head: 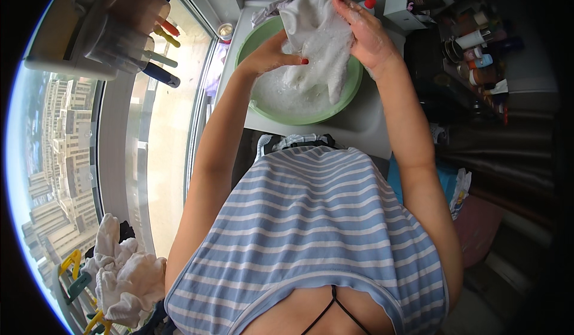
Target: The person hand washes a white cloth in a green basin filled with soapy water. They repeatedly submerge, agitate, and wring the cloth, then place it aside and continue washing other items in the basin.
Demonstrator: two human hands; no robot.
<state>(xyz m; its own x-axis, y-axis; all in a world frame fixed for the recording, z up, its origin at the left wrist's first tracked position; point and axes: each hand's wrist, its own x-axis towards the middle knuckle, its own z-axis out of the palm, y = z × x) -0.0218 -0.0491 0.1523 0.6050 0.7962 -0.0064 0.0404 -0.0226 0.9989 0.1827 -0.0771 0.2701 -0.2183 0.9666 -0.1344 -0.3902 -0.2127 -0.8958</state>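
Observation:
A wet white cloth (314,34), coated in suds, is held up between my hands over a green plastic basin (309,118). My left hand (273,56) is at the cloth's left side, its thumb stretched out across the front and its other fingers hidden behind the fabric. My right hand (365,34) is against the cloth's upper right edge, with lather on the fingers and palm. Foamy water (287,95) lies in the basin below. Whether the cloth's lower end touches the foam is unclear.
The basin stands in a white sink (367,110). Behind it are a crumpled cloth (271,11) and a red-capped bottle (368,4). A white box (400,8) and several toiletry bottles (471,40) stand at right. A window and piled white laundry (125,276) are at left.

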